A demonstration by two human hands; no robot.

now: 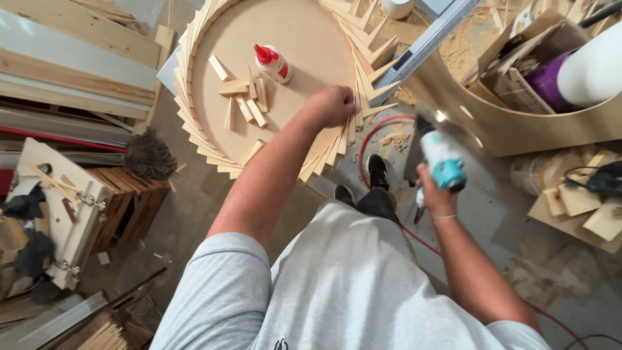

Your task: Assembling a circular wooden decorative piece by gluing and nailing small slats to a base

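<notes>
My left hand presses down on the thin wooden slats fanned around the rim of a round fibreboard disc. My right hand grips a teal and grey nail gun, held off the disc's right edge above the floor. A red air hose runs from the tool. On the disc lie several loose wooden wedges and a white glue bottle with a red cap.
A curved plywood band stands to the right, with a box of offcuts and a white and purple roll behind it. Wood planks are stacked on the left. A small wooden crate and a brush sit at lower left.
</notes>
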